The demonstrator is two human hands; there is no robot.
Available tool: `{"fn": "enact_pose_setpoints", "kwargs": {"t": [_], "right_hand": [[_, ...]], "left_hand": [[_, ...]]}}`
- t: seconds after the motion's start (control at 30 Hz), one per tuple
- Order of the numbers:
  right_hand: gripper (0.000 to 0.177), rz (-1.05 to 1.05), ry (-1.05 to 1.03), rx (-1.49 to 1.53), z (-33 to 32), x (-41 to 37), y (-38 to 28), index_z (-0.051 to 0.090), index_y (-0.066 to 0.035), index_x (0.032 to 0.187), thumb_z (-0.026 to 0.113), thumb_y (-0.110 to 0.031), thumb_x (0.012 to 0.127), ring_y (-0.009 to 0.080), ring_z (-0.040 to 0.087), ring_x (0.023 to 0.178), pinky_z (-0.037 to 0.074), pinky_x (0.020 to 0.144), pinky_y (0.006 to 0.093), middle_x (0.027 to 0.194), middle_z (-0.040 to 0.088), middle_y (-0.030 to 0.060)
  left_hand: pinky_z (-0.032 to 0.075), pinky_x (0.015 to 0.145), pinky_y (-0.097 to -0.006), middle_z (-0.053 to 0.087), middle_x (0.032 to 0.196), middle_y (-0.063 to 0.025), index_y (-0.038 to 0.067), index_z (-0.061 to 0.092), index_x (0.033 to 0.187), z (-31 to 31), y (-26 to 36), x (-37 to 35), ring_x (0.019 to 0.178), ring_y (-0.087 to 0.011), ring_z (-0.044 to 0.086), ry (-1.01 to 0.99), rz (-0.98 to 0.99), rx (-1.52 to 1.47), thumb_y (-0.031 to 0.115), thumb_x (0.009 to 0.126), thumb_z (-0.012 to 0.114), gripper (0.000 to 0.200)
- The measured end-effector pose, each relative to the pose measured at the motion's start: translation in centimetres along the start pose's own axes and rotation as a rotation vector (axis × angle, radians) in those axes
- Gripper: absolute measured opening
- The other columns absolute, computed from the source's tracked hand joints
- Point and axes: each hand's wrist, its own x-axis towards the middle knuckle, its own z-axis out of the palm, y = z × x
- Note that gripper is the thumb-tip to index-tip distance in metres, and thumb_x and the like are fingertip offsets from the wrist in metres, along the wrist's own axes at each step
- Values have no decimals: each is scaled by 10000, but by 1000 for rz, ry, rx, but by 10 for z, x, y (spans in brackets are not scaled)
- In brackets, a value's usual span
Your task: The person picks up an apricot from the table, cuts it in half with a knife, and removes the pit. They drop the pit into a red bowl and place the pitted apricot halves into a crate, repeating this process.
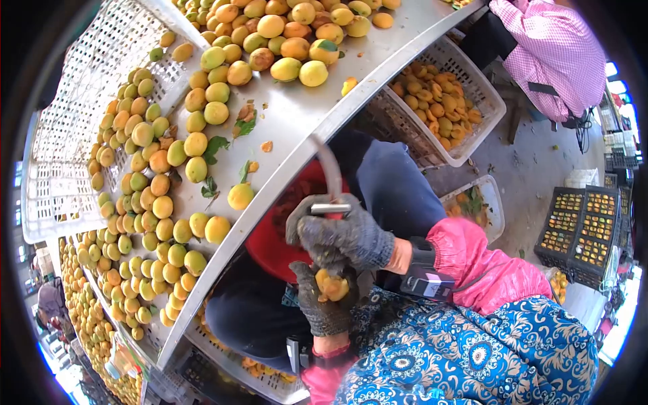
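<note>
Just off the tabletop (pixel 297 128) edge, the left hand (pixel 322 307) closes its grip around an apricot (pixel 332 287), touching the right hand (pixel 345 237), which is clenched on a metal tool (pixel 329 177).

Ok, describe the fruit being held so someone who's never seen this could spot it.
Find the long metal table heaped with yellow-orange fruit, then drop off its near edge to the two grey-gloved hands over a red tub. The held fruit sits cupped in the left hand, just below the right hand gripping a curved blade. It alone is held in a glove, not lying loose.
</note>
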Motion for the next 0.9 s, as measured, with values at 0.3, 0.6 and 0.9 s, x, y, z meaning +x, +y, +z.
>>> {"fn": "enact_pose_setpoints", "kwargs": {"t": [0.3,0.6,0.9], "right_hand": [[271,-189,-388,-808,-11,-29,19,654,-108,1029,696,-224,787,300,652,795,523,699,348,865,664,123],[400,-323,-333,-1155,-17,-49,33,578,-175,1146,654,-215,756,357,636,709,506,631,440,854,657,123],[345,-128,-416,-1086,-23,-41,35,594,-156,1067,645,-206,730,396,617,735,463,645,495,751,631,174]], "left_hand": [[545,718,-352,658,862,-95,40,611,930,-24,12,10,763,-247,645,13,10,-50,603,914,428,592],[531,654,-383,639,717,-86,75,611,740,-53,-1,31,678,-246,637,-109,-52,57,619,890,464,583],[497,814,-370,614,922,-74,66,572,977,-28,-7,19,884,-209,598,-167,57,118,470,985,370,452]]}}
